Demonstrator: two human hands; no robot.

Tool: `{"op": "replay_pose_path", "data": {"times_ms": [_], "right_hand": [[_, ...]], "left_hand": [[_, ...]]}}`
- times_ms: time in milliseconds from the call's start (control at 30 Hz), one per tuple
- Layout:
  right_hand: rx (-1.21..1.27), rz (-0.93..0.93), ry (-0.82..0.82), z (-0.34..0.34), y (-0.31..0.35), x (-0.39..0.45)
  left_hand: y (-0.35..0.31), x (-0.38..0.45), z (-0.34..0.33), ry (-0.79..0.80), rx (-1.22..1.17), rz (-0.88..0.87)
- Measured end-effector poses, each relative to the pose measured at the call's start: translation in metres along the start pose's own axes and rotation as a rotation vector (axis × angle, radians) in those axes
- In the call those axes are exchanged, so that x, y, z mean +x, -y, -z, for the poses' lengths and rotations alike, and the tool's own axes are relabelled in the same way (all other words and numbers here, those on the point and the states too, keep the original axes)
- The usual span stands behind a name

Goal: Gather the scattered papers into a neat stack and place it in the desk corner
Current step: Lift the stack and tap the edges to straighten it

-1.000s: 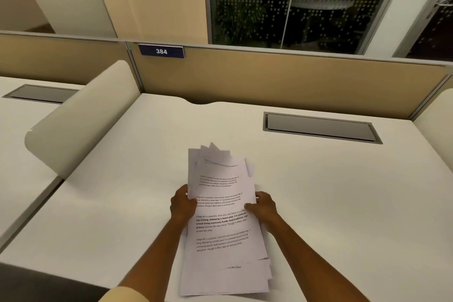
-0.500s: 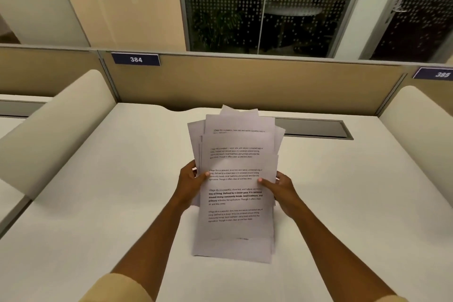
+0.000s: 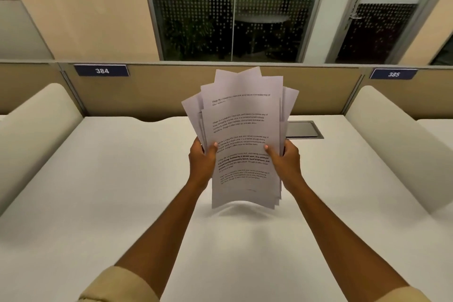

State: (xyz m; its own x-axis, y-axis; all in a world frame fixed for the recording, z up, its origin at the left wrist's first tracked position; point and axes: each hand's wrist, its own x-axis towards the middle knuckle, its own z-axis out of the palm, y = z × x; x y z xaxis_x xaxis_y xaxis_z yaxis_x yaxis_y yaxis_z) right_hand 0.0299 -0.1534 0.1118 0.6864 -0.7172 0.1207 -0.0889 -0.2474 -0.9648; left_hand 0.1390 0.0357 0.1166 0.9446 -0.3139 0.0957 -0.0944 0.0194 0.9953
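Lifted off the desk [image 3: 122, 191], one uneven paper bundle [image 3: 242, 140], two hands [image 3: 202, 160] [image 3: 286, 162] gripping its sides.

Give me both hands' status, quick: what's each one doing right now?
Left hand: closed on the left edge of the papers, held upright above the desk.
Right hand: closed on the right edge of the same papers.
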Motion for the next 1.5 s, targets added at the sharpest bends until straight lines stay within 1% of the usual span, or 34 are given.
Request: {"op": "replay_pose_path", "data": {"times_ms": [133, 333, 600, 833, 1067, 1300, 1500], "right_hand": [[0.049, 0.014, -0.041, 0.006, -0.007, -0.007], [0.09, -0.025, -0.051, 0.007, -0.023, -0.012], [0.123, -0.04, -0.024, 0.007, -0.029, -0.013], [0.146, -0.086, 0.003, 0.005, -0.041, -0.023], [0.124, -0.069, 0.012, 0.003, -0.042, -0.029], [0.158, -0.064, 0.008, 0.002, -0.041, -0.03], [0.144, -0.07, 0.005, 0.0, -0.046, -0.034]], "left_hand": [[0.006, -0.002, -0.007, -0.013, 0.025, -0.032], [0.019, -0.015, -0.015, -0.058, 0.003, -0.049], [0.022, -0.025, -0.018, -0.131, -0.019, -0.027], [0.027, -0.032, -0.017, -0.127, -0.002, -0.008], [0.033, -0.036, -0.016, -0.091, 0.019, -0.007], [0.036, -0.037, -0.019, -0.031, 0.044, 0.002], [0.044, -0.04, -0.02, 0.092, 0.068, 0.105]]}}
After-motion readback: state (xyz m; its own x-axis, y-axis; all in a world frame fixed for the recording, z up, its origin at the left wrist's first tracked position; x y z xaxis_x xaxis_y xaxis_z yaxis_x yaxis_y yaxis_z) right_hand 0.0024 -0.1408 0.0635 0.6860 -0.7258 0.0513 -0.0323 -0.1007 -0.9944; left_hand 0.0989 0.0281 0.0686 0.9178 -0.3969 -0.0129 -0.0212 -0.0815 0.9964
